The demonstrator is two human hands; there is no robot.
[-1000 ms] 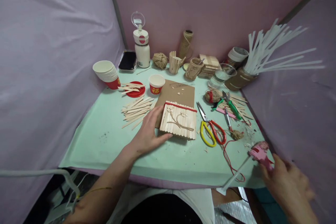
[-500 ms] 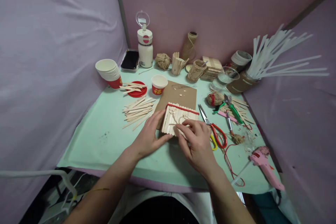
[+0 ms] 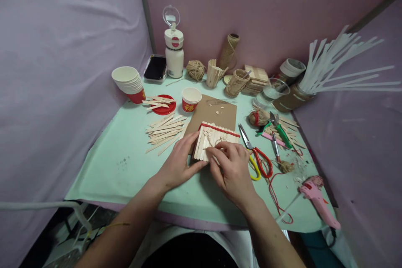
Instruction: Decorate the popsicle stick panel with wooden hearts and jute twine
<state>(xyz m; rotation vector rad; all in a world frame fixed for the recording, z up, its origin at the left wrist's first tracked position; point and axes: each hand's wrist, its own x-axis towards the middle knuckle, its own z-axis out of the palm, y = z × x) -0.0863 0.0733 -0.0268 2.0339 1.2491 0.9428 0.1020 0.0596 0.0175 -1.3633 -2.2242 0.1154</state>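
Note:
A craft-stick box (image 3: 200, 147) with a red cord along its far edge sits in front of me. Small wooden flower shapes and thin twine (image 3: 211, 140) decorate its upper face. Gripping the box's left side is my left hand (image 3: 178, 160), thumb at the near edge and fingers round the far left. My right hand (image 3: 233, 169) bends over the near right part of the face, fingertips pinched at the twine. Those fingers hide some of the decoration. Under the box's far side lies a brown board (image 3: 216, 111).
Scissors (image 3: 251, 144) with red handles lie right of the box, beside pliers (image 3: 281, 132) and a pink glue gun (image 3: 318, 201). Loose craft sticks (image 3: 166, 132) and paper cups (image 3: 128, 83) are on the left. A bottle (image 3: 174, 56) and twine roll (image 3: 229, 52) stand behind.
My right hand's fingertips have shifted slightly left and closed in over the twine on the box. The left hand keeps its hold. The camera view has moved a little.

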